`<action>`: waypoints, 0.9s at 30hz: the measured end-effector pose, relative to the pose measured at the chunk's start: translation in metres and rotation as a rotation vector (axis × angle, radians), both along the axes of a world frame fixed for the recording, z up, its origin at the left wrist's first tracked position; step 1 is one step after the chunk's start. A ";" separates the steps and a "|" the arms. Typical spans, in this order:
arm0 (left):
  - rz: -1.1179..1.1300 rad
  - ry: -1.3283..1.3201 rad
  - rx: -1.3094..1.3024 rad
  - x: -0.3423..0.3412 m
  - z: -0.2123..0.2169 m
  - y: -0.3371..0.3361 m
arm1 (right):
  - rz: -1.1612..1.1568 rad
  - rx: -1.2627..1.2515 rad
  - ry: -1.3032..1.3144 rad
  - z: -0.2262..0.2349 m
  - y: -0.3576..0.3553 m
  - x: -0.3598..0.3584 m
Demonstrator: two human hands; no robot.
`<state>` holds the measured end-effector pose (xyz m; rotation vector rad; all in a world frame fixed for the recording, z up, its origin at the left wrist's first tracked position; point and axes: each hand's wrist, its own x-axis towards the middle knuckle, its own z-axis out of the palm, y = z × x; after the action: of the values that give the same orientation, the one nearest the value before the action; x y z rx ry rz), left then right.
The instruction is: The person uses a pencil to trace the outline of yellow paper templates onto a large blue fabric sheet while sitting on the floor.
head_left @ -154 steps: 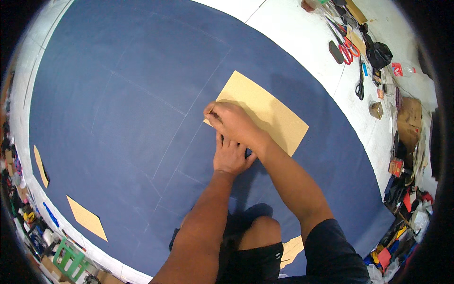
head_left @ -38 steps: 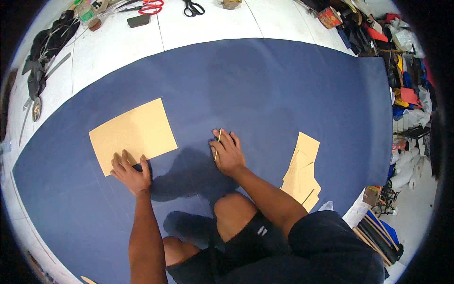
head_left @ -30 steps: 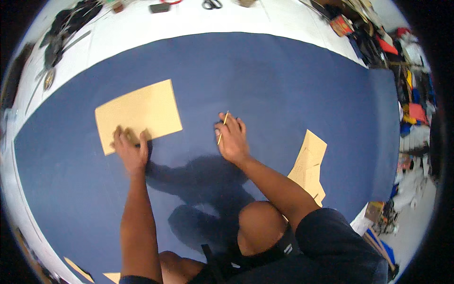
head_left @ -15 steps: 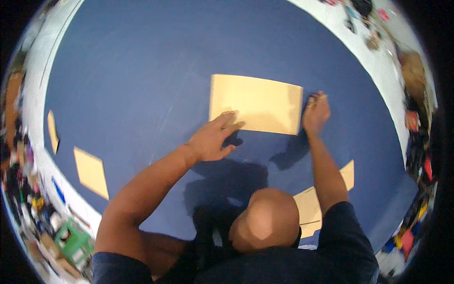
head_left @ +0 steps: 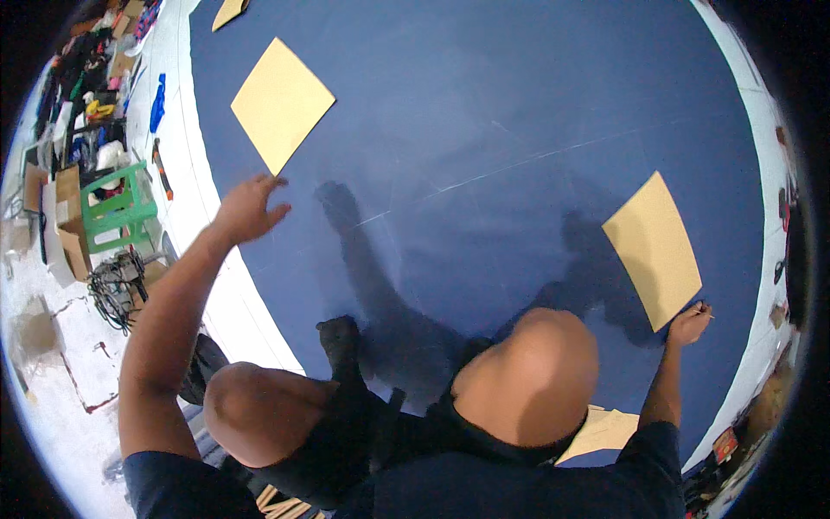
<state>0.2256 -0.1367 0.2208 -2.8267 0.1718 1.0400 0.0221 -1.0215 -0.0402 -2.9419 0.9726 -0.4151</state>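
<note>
Black cloth: top and shorts of the person, at the lower edge. Light wooden rods, several, partly hidden by that clothing. Knees, two, bare and bent, set apart. Tan pieces, in a group behind the right knee, partly covered by it.

Right hand: fingers curled around a thin pale stick, which projects from the grip; placed at the near edge of the right-hand tan card, contact with the card unclear.

Right-hand tan card: four-sided, flat on the sheet, one corner toward the person, partly shaded.

Left hand: loosely extended, thumb apart from the fingers, nothing seen in its grasp; fingertips at the lower tip of the diamond-shaped tan card, touching or just short of it, cannot tell which.

Diamond-shaped tan card: flat, well apart from the other card.

Dark blue sheet: broad, spread beneath both cards, with thin pale lines and the person's shadow across it.

White floor, beyond the sheet's left edge. On that side: coiled cables, a green plastic stool, a cardboard box, a bright blue item. Small tan piece, farthest, cut off by the upper rim.
</note>
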 end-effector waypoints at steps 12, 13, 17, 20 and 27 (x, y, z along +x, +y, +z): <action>0.157 -0.080 -0.182 -0.126 -0.120 0.011 | 0.244 -0.021 -0.043 0.089 0.064 0.107; 0.152 -0.087 -0.181 -0.122 -0.125 0.030 | 0.297 0.159 -0.092 0.078 0.151 0.124; 0.119 -0.095 -0.211 -0.119 -0.136 0.039 | 0.854 0.407 0.270 0.111 0.431 0.113; 0.053 -0.112 -0.230 -0.119 -0.140 0.036 | 1.485 0.406 0.294 0.103 0.511 0.024; 0.061 -0.068 -0.206 -0.117 -0.132 0.038 | 0.991 0.275 0.437 0.100 0.484 0.021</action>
<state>0.1084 -0.0991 0.0889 -3.0652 0.1979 0.9886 0.0433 -0.5380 0.0594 -2.8246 -0.4652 0.3694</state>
